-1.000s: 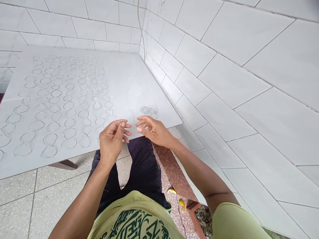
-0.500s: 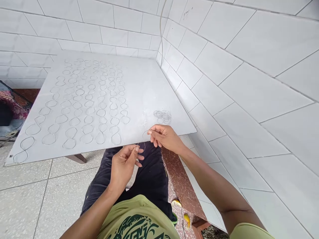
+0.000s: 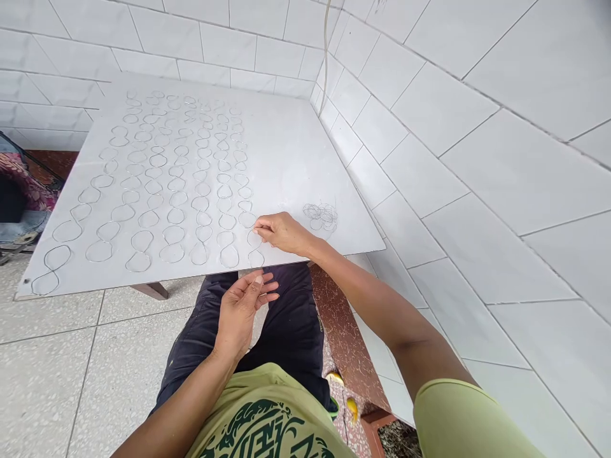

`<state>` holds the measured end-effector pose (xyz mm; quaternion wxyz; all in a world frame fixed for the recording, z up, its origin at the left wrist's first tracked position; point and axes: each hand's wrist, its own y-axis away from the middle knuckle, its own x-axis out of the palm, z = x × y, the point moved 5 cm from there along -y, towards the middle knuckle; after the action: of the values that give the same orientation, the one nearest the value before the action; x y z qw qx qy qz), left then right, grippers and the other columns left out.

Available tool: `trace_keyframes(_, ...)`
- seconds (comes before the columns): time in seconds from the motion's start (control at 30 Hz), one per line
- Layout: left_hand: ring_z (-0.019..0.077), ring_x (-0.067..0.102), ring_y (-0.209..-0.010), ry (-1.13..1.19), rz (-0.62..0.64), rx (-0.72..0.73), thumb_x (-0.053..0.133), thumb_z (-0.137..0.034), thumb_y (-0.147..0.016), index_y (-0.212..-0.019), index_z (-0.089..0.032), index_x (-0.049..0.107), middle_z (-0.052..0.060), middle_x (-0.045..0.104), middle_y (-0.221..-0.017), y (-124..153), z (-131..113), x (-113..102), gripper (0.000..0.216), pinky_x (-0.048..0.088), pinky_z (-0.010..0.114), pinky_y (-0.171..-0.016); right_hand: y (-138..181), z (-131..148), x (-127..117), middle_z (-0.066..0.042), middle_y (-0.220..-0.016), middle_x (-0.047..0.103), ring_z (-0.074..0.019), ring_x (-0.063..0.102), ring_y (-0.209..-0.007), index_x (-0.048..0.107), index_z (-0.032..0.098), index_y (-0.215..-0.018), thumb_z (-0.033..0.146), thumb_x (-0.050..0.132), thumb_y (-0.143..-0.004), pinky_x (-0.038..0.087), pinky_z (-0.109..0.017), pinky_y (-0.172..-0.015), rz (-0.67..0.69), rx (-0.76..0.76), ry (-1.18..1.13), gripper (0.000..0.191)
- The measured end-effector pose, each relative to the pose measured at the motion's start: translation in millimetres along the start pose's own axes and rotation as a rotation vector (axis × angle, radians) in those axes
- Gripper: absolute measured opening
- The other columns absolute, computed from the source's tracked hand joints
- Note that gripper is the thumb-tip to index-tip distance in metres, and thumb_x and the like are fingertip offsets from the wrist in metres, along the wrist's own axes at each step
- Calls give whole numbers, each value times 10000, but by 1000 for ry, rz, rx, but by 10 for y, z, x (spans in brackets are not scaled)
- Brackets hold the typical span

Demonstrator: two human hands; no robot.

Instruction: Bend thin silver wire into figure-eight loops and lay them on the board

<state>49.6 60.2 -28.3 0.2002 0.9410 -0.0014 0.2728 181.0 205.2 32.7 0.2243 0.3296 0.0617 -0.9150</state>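
Observation:
My right hand (image 3: 282, 231) reaches over the near edge of the white board (image 3: 286, 152), its thumb and fingers pinched on the upper loop of a thin wire figure-eight (image 3: 256, 249). That wire lies on or just above the board, at the near end of the rightmost row. Below the board's edge, over my lap, my left hand (image 3: 238, 313) has its fingers spread and shows nothing in it. Rows of similar wire figure-eights (image 3: 229, 249) cover the board's left and middle. A tangled pile of wire loops (image 3: 321, 217) rests to the right of my right hand.
White tiled walls (image 3: 453, 146) border the board at the back and right. A wooden leg (image 3: 150, 291) shows under the front edge. Cloth items (image 3: 23, 184) lie at far left. A reddish-brown ledge (image 3: 348, 337) and a yellow object (image 3: 352, 409) are beside my right leg.
My right hand has moved forward and left onto the board with the wire figure-eight. My left hand has let go of the wire and stays over my lap. The view has shifted slightly.

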Motion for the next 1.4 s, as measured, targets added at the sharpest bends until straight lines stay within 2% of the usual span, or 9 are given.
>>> trace_keyframes(0.17,226,783,-892,-26,20,12,829,-484,-849,-1097,-137,748,136,805,-1069,-73,-4,-15,434,640,379,-808,-94,86,-27,25,-677,587,-112,499,-602,624,177,-763,218,559,-985,347,-260,-599,-12,-28,147,235)
trace_keyframes(0.3,208,773,-838,-38,11,25,818,-505,-853,-1045,-138,757,117,804,-999,-119,-29,-4,419,638,362,-785,-115,77,-37,9,-719,639,-126,524,-639,645,175,-832,278,553,-1013,358,-267,-631,-53,-42,177,228)
trace_keyframes(0.5,198,756,-821,-80,29,28,812,-521,-850,-1036,-150,764,115,798,-991,-112,-64,-16,417,625,343,-751,82,9,-104,-3,-785,675,-134,551,-663,661,187,-876,322,519,-1032,395,-272,-664,-185,-60,141,251)
trace_keyframes(0.6,176,718,-749,-155,65,15,802,-496,-864,-1002,-151,780,97,784,-927,-85,-49,-91,373,604,312,-685,300,-65,-371,-14,-795,685,-144,573,-651,677,201,-865,337,536,-1014,421,-282,-639,-316,-8,114,246)
trace_keyframes(0.8,160,652,-633,-383,59,-22,798,-514,-851,-912,-183,799,53,746,-782,-22,122,-447,336,559,278,-583,817,-502,-1333,-56,-858,728,-148,616,-608,705,178,-911,252,605,-920,418,-285,-549,-638,271,58,125)
trace_keyframes(0.9,176,657,-622,-462,52,-60,813,-540,-813,-883,-195,800,52,750,-762,5,215,-602,352,566,290,-577,992,-714,-1561,-65,-836,729,-143,594,-593,710,166,-880,186,618,-873,412,-290,-548,-581,421,163,94)
trace_keyframes(1.07,208,678,-647,-589,76,-61,808,-620,-779,-896,-212,806,61,767,-766,7,312,-775,425,578,308,-577,1039,-828,-1512,-75,-856,736,-171,620,-733,710,160,-851,169,616,-888,445,-306,-653,-453,417,345,101)
trace_keyframes(1.2,221,704,-690,-684,103,-56,756,-645,-818,-965,-208,797,66,786,-821,-29,392,-888,462,602,323,-619,857,-831,-1497,-60,-871,729,-173,612,-761,703,169,-871,160,615,-907,430,-301,-675,-493,404,369,96)
trace_keyframes(1.4,220,720,-710,-760,129,-34,701,-654,-836,-1023,-174,769,73,790,-845,-84,453,-962,520,624,335,-638,485,-984,-1548,-59,-742,637,-151,521,-658,584,172,-663,79,725,-844,377,-283,-588,-486,600,207,248)
